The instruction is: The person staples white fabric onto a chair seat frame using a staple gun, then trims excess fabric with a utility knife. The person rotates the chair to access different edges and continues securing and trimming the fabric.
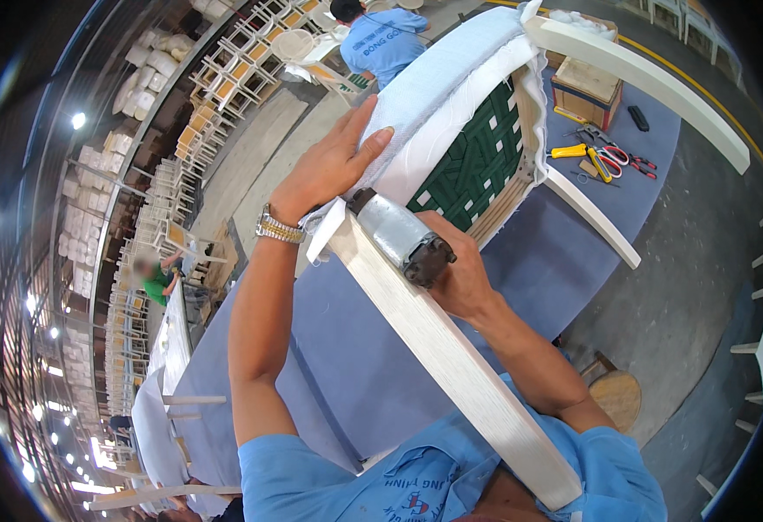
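An upturned chair with pale wooden legs lies before me, the nearest leg (451, 357) pointing toward my chest. Pale blue-white fabric (447, 65) covers the outer side of its seat, and woven dark green webbing (477, 161) shows on the underside. My left hand (334, 165) lies flat on the fabric near the corner, thumb spread from the fingers. In my right hand (461, 283) is a silver and black staple gun (390, 233), its nose against the fabric at the corner beside the leg. Part of its grip is hidden behind the body.
A blue-grey covered table (347, 348) bears the chair. Toward its far right lie yellow-handled cutters (570, 151), red-handled scissors (612, 159) and a wooden box (586, 91). A round stool (615, 400) stands at right. Another person (384, 43) works beyond; stacked chairs (238, 70) line the left.
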`<control>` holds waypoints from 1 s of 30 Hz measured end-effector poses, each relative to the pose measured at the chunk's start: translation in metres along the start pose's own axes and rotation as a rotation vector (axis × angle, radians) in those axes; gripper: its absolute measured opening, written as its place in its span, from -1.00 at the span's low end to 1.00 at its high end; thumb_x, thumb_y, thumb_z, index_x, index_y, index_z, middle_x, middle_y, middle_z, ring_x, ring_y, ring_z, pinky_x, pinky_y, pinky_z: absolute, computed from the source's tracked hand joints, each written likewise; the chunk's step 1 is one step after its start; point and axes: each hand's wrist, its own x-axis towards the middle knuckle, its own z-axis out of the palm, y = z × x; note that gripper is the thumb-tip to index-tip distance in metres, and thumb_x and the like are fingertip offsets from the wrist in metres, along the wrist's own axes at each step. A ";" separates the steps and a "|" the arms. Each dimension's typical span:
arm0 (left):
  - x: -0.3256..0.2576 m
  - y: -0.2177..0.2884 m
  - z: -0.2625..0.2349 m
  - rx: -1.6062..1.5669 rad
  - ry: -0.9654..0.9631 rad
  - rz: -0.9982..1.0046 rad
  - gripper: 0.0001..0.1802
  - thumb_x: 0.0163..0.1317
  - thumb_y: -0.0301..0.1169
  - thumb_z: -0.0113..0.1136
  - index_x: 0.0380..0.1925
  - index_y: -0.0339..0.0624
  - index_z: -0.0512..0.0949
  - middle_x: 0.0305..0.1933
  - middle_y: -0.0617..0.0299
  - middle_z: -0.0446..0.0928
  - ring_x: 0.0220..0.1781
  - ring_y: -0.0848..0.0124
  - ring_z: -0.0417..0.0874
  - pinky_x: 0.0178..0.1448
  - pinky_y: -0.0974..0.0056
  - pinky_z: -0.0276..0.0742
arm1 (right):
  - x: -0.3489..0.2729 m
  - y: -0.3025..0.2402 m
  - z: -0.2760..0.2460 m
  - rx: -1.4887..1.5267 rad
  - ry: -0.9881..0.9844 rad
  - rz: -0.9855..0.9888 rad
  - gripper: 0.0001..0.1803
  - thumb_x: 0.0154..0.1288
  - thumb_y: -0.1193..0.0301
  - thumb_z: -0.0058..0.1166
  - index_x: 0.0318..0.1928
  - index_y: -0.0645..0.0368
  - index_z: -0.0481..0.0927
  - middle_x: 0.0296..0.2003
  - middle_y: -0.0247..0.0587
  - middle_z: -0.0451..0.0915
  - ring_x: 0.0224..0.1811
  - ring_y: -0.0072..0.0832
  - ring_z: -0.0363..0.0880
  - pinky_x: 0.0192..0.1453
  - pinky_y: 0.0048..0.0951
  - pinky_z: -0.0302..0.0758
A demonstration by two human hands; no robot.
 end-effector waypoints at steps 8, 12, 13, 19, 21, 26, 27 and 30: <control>0.000 0.009 -0.002 -0.055 -0.002 -0.050 -0.12 0.47 0.26 -0.17 0.54 -0.14 0.13 0.58 -0.13 0.16 0.58 0.00 0.25 0.57 0.11 0.17 | 0.001 0.009 -0.001 -0.067 0.021 -0.048 -0.37 -0.10 0.66 0.30 0.12 0.20 0.58 -0.16 -0.07 0.59 -0.15 -0.06 0.63 -0.07 -0.25 0.59; -0.013 0.015 0.000 0.018 0.090 0.019 -0.15 0.49 0.21 -0.17 0.54 -0.15 0.12 0.60 -0.11 0.12 0.63 0.01 0.14 0.63 0.07 0.04 | -0.012 0.009 -0.028 -0.156 -0.037 0.053 -0.45 -0.02 0.57 0.36 0.07 0.25 0.56 -0.18 -0.05 0.60 -0.14 -0.06 0.63 -0.08 -0.26 0.57; -0.021 0.017 0.003 0.053 0.140 0.060 -0.17 0.50 0.20 -0.17 0.55 -0.15 0.12 0.61 -0.10 0.11 0.64 0.02 0.11 0.64 0.04 -0.01 | -0.024 0.014 -0.042 -0.157 -0.053 0.109 -0.40 -0.07 0.59 0.34 0.10 0.23 0.56 -0.16 -0.04 0.60 -0.11 -0.04 0.62 -0.06 -0.22 0.58; -0.092 0.088 -0.003 -0.011 -0.031 0.101 -0.23 0.51 0.23 -0.28 0.50 -0.02 0.27 0.56 0.10 0.27 0.65 0.21 0.12 0.68 -0.08 -0.23 | -0.095 0.102 -0.134 -0.590 -0.336 0.587 -0.43 0.09 0.25 0.32 0.12 0.20 0.59 -0.07 0.06 0.60 0.03 0.05 0.61 0.12 -0.06 0.56; -0.108 0.133 0.005 -0.033 -0.032 0.228 -0.25 0.48 0.25 -0.21 0.38 -0.04 0.43 0.33 0.10 0.51 0.46 0.24 0.41 0.61 -0.06 -0.02 | -0.115 0.135 -0.156 -0.684 -0.336 0.632 -0.43 0.11 0.19 0.32 0.13 0.17 0.62 0.00 0.08 0.60 0.08 0.07 0.60 0.18 -0.05 0.54; -0.131 0.164 0.021 -0.376 0.229 0.171 -0.49 0.33 0.09 0.17 -0.10 -0.11 0.76 -0.54 0.22 0.65 -0.44 0.26 0.66 0.21 0.13 0.48 | -0.173 0.228 -0.151 -0.611 -0.406 0.522 -0.46 0.11 0.20 0.33 0.11 0.14 0.66 0.18 0.14 0.57 0.24 0.07 0.54 0.35 -0.10 0.48; -0.132 0.165 0.024 -0.369 0.276 0.154 -0.47 0.35 0.11 0.13 -0.18 -0.14 0.78 -0.63 0.27 0.61 -0.51 0.27 0.63 0.15 0.16 0.49 | -0.174 0.230 -0.144 -0.592 -0.540 0.529 -0.46 0.12 0.21 0.33 0.12 0.13 0.67 0.19 0.13 0.57 0.26 0.06 0.54 0.37 -0.10 0.46; -0.132 0.165 0.030 -0.358 0.374 0.148 -0.45 0.35 0.10 0.12 -0.29 -0.17 0.79 -0.70 0.28 0.54 -0.58 0.26 0.56 0.05 0.18 0.52 | -0.106 0.189 -0.124 -0.416 -0.531 0.375 -0.53 0.23 0.28 0.27 0.13 0.17 0.67 0.15 0.11 0.62 0.25 -0.01 0.58 0.34 -0.20 0.48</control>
